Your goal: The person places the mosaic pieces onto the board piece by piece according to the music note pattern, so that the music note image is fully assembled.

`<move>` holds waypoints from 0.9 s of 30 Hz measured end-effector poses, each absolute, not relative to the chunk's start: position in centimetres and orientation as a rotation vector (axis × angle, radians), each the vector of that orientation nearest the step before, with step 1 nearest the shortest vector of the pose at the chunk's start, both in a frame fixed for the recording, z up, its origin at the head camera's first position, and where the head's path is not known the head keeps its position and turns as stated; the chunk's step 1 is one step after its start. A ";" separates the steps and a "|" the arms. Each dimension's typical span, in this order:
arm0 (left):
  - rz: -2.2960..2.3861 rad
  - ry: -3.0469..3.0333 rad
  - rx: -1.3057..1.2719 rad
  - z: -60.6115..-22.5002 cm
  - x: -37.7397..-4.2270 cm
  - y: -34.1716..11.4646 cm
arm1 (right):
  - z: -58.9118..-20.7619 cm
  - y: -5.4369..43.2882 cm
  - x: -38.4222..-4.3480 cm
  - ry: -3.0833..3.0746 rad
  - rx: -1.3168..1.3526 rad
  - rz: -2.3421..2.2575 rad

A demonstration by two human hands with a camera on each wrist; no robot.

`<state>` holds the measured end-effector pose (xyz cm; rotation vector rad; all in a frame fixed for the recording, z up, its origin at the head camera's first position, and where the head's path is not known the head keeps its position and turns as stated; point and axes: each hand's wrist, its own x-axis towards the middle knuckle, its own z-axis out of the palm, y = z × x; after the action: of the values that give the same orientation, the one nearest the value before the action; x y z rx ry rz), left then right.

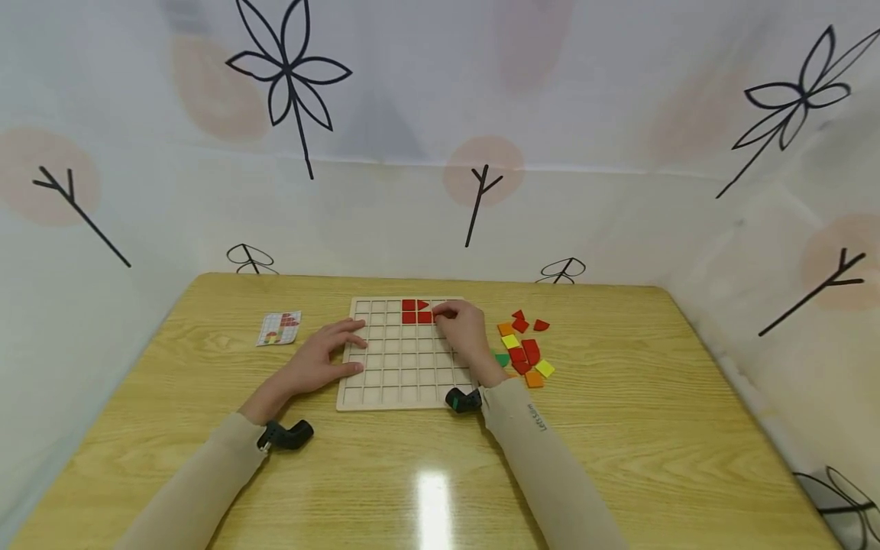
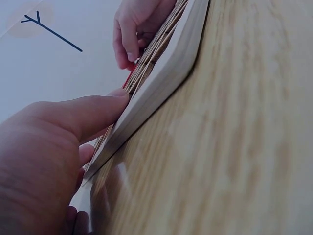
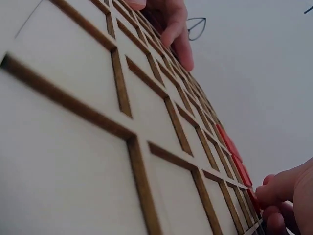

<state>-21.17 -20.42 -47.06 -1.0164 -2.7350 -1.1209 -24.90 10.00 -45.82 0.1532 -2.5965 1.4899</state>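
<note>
A pale wooden grid board lies on the table. Near its far edge, two red squares and a red pointed piece fill cells, with another red piece beside them. My right hand is over the far right of the board, thumb and fingers pinching a small red piece at the grid; its exact shape is hidden by the fingers. On the board's left edge rests my left hand, fingers spread, the thumb touching the rim in the left wrist view.
Right of the board lie loose flat pieces: several red ones, yellow squares, orange squares and a green piece partly behind the right wrist. A small printed pattern card lies on the table to the left.
</note>
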 end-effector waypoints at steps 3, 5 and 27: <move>-1.124 -2.744 -1.016 -46.9 -21.2 -20.3 | -45.6 10.2 -24.9 -2.590 0.149 1.523; -1.125 -2.749 -1.017 -46.8 -21.2 -20.2 | -45.4 10.5 -24.9 -2.588 0.157 1.537; -1.090 -2.733 -1.021 -46.8 -21.1 -20.2 | -43.6 25.8 -22.6 -2.754 0.206 1.539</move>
<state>-21.07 -20.19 -46.85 -1.0207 -2.7332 -1.0898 -22.64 25.81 -43.62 0.2058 -2.7539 1.5392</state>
